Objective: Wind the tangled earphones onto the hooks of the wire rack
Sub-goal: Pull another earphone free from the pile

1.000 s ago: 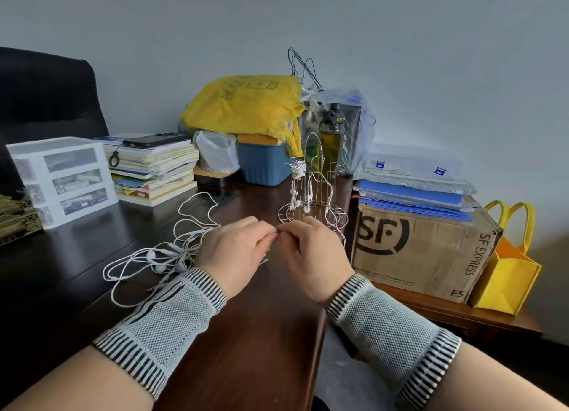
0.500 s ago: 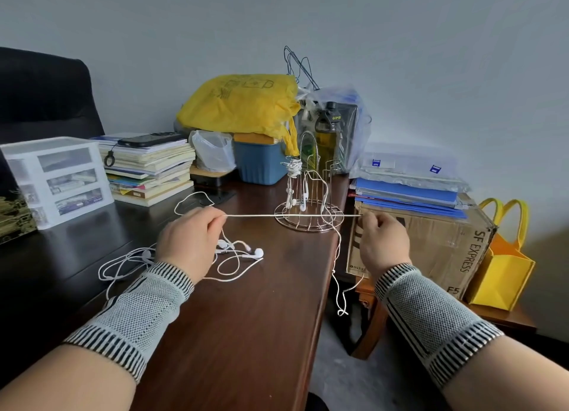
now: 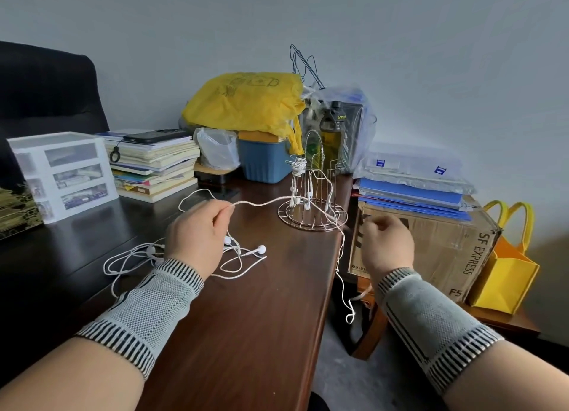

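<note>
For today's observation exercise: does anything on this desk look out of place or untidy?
Yes. A white earphone cable trails from the wire rack over the desk edge and dangles toward the floor. More earphones lie in a loose tangle on the desk beside the left hand, unwound.

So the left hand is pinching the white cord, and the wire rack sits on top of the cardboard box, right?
Not quite. The head view shows the wire rack standing on the dark wooden desk, near its right edge; the cardboard box is beside the desk with blue folders on top. The rest holds: the left hand pinches the white cord.
</note>
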### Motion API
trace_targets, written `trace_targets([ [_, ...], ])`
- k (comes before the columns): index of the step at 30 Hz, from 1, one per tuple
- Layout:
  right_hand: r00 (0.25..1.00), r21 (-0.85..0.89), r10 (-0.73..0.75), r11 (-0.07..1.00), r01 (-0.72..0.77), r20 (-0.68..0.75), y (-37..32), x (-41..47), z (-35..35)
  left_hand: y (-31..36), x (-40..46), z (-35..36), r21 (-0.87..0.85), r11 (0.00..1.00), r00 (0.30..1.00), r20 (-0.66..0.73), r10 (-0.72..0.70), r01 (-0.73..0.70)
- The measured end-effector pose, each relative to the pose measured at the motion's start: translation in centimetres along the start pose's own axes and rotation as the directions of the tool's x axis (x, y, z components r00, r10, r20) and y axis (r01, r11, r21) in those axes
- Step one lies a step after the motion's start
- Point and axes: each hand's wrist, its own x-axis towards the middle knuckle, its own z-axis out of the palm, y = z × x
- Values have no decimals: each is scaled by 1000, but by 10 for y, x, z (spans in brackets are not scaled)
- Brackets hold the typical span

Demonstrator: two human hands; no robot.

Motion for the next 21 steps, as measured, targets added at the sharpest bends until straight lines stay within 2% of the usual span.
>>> trace_targets([
  [2, 972, -166, -213, 960, 227, 97, -9, -14, 6, 7, -3, 2, -18, 993, 993, 22, 113, -113],
  [3, 936, -177, -323, 922, 345, 144, -16, -24, 10, 11, -5, 3, -16, 985, 984, 37, 175, -174],
  [5, 825, -116, -524, 825, 554, 214, -28, -42, 21, 19, -8, 6, -6, 956, 954, 65, 292, -292],
  [7, 728, -40, -625, 750, 660, 280, -36, -54, 33, 23, -12, 8, -7, 927, 924, 74, 374, -375],
  [8, 714, -4, -625, 752, 660, 316, -40, -57, 36, 24, -12, 9, 2, 915, 913, 65, 402, -403],
  [11, 739, 16, -549, 806, 591, 391, -42, -56, 35, 25, -14, 11, 18, 903, 903, 37, 428, -429],
  [14, 784, 27, -524, 836, 548, 333, -38, -50, 32, 24, -12, 13, 6, 916, 915, 37, 401, -401],
  [18, 902, 136, -367, 929, 344, 228, -32, -36, 21, 14, -7, 10, 41, 959, 959, 51, 280, -282],
  [21, 924, 157, -346, 933, 323, 159, -26, -29, 14, 8, -4, 7, 66, 973, 975, 51, 218, -221],
])
